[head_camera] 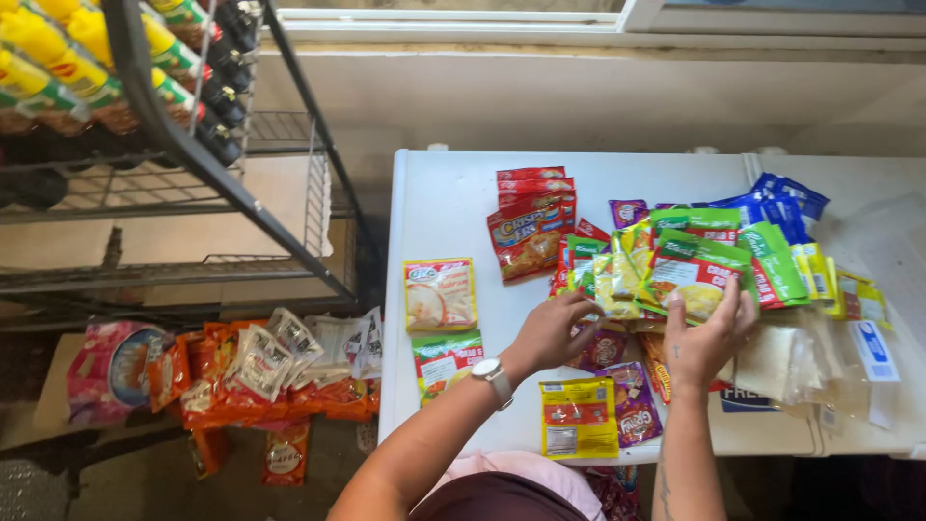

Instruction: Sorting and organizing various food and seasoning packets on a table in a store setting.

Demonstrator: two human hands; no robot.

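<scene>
white table [444, 207] strewn with sachets [675, 260]; wire rack [203, 164] left, pale wall behind.

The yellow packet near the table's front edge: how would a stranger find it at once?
On the white table, look at the front edge between the two forearms. The yellow packet lies flat there, below the left hand. Unlike the purple packet beside it, it is yellow with a red band.
</scene>
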